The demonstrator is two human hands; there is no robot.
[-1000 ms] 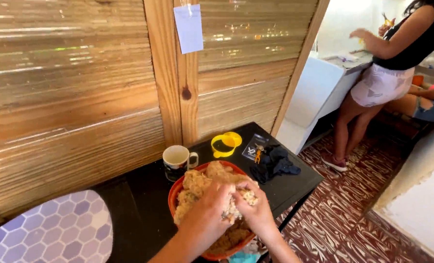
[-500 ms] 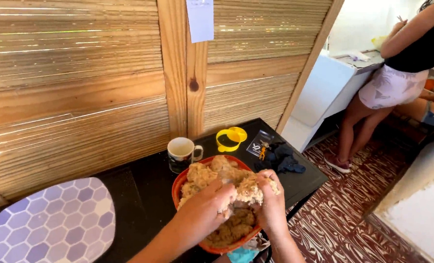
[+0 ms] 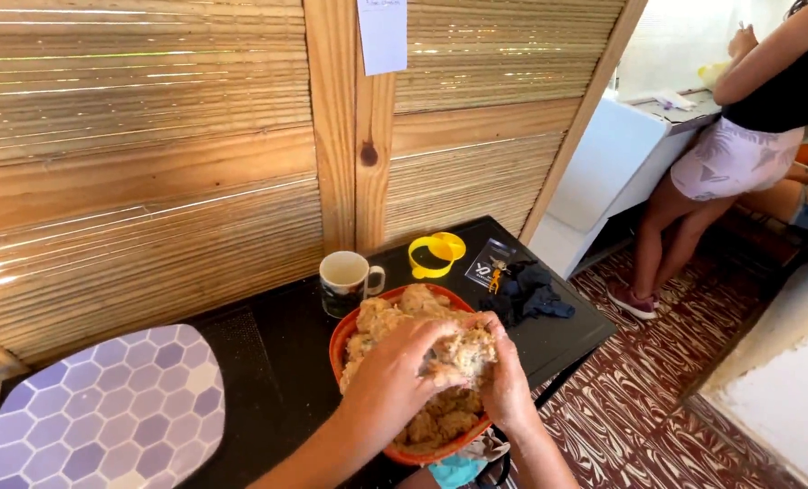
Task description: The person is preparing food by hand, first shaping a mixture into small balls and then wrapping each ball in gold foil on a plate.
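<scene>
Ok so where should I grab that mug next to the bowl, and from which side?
Take the mug by its handle, which juts toward the yellow ring. Come from that side or from above: the orange bowl sits close in front and the wooden wall close behind.

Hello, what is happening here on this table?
A person works a crumbly, light brown dough with both bare hands over an orange bowl on a black table. The left hand and the right hand squeeze one lump between them. A mug stands behind the bowl. Another person stands at a white counter on the right.
</scene>
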